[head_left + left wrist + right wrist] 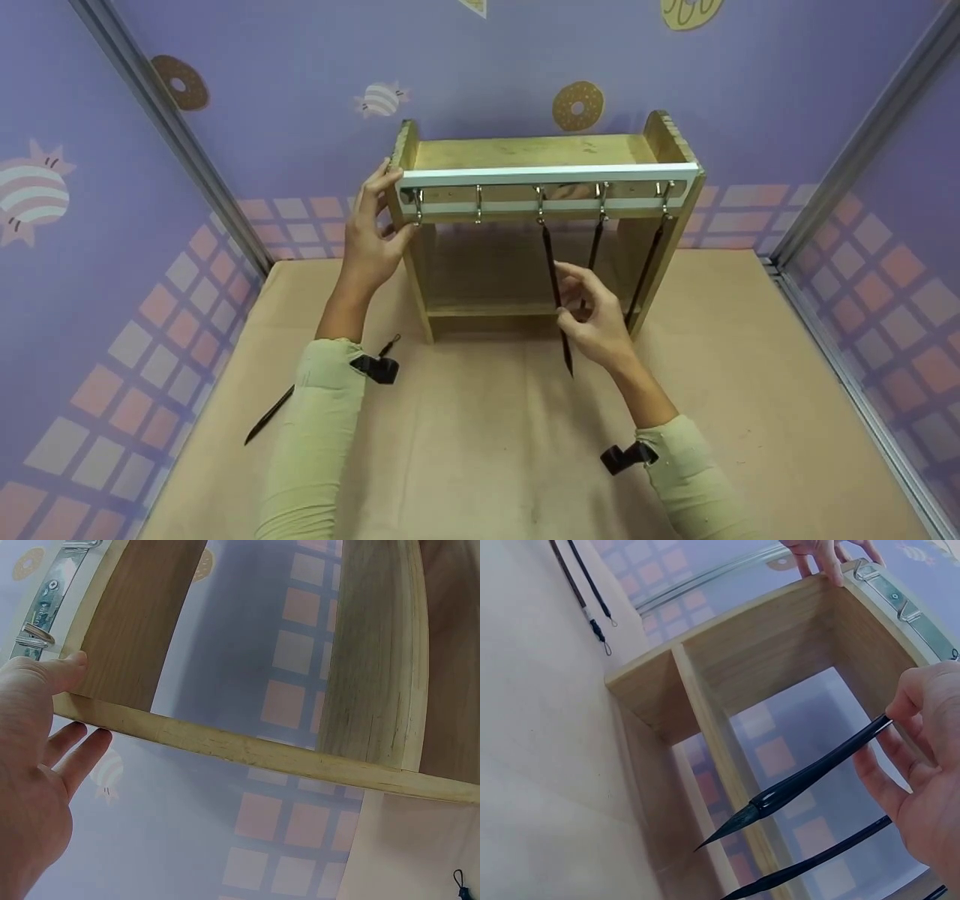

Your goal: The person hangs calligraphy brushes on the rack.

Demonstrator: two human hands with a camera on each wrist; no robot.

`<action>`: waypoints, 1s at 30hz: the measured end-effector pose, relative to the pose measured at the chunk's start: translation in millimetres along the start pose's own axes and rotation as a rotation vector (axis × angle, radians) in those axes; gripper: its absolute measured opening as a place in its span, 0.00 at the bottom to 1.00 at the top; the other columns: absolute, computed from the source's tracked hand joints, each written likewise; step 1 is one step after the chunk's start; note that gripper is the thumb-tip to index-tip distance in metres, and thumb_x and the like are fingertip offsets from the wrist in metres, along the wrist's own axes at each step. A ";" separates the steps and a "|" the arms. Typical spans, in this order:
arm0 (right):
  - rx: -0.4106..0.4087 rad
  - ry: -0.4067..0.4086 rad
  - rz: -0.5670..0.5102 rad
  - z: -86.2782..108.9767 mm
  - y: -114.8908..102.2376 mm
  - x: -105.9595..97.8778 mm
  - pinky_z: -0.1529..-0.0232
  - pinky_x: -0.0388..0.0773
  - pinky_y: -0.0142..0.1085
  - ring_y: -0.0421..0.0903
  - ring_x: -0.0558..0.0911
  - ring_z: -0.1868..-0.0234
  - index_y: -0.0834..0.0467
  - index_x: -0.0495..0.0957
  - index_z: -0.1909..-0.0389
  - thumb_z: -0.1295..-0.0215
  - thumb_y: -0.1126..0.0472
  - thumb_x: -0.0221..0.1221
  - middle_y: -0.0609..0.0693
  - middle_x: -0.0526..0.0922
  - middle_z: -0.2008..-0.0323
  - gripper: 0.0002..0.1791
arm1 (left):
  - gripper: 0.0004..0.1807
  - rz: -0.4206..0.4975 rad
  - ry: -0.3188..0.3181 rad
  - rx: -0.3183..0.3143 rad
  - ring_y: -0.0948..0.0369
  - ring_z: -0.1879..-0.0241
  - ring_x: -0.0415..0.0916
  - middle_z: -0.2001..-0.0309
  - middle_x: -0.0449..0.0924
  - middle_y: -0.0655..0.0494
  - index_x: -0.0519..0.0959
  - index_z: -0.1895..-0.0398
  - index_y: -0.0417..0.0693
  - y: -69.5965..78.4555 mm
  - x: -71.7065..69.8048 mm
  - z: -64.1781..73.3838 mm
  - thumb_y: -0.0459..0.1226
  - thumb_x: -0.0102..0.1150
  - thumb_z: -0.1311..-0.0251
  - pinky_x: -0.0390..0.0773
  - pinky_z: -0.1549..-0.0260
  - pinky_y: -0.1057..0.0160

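Note:
A calligraphy brush point(551, 259) with a dark handle hangs tip down from the middle hook of a metal hook rail, its loop end right at the hook. My right hand point(596, 319) pinches its handle between thumb and fingers; the pointed dark bristles point(731, 825) show below. Two more brushes, one a dark brush point(595, 247) and one a slim brush point(649, 266), hang from the hooks to its right. My left hand point(371, 232) grips the upper left side of the small wooden shelf point(247, 754), thumb at the front, fingers along the outer face.
Two hooks at the rail's left, such as the metal hook point(478, 204), carry no brush. Brushes lie on the table point(465, 450) left of the shelf, one a dark brush point(268, 416) partly under the left sleeve. Patterned walls point(480, 60) close in the back and sides.

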State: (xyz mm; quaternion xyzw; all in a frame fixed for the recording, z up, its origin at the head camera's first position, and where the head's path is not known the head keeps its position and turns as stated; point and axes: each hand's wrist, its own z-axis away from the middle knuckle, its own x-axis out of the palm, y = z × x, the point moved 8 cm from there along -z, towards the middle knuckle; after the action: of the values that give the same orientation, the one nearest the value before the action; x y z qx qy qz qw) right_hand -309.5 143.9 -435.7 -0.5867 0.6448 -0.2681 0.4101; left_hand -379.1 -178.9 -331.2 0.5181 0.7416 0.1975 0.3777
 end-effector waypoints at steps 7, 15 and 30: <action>0.011 0.014 -0.003 0.3 -0.2 -0.5 0.64 0.79 0.25 0.38 0.81 0.57 0.65 0.76 0.23 0.33 0.82 0.56 0.63 0.81 0.50 0.36 | 0.40 -0.002 -0.006 -0.001 0.37 0.15 0.68 0.09 0.54 0.37 0.68 0.17 0.43 -0.2 0.2 0.3 0.20 0.68 0.30 0.88 0.34 0.34; -0.002 0.048 0.011 -0.1 -2.1 -3.2 0.62 0.81 0.25 0.38 0.80 0.57 0.64 0.78 0.24 0.34 0.81 0.57 0.63 0.80 0.50 0.36 | 0.39 -0.005 -0.007 0.014 0.37 0.16 0.69 0.09 0.54 0.37 0.68 0.17 0.42 -1.2 0.6 -1.0 0.19 0.67 0.30 0.87 0.33 0.34; -0.041 0.083 0.031 -3.0 -5.2 -4.1 0.58 0.78 0.26 0.40 0.78 0.58 0.64 0.79 0.25 0.35 0.81 0.59 0.63 0.81 0.53 0.35 | 0.40 0.022 -0.007 0.003 0.36 0.17 0.71 0.09 0.53 0.38 0.67 0.17 0.42 -2.0 0.5 -0.7 0.19 0.67 0.30 0.89 0.35 0.33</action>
State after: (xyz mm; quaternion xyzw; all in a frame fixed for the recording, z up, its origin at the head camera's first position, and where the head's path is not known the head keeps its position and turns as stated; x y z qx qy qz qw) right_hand -309.3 146.6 -428.9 -0.5733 0.6754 -0.2727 0.3752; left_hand -381.0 -179.2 -332.4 0.5275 0.7347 0.1988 0.3775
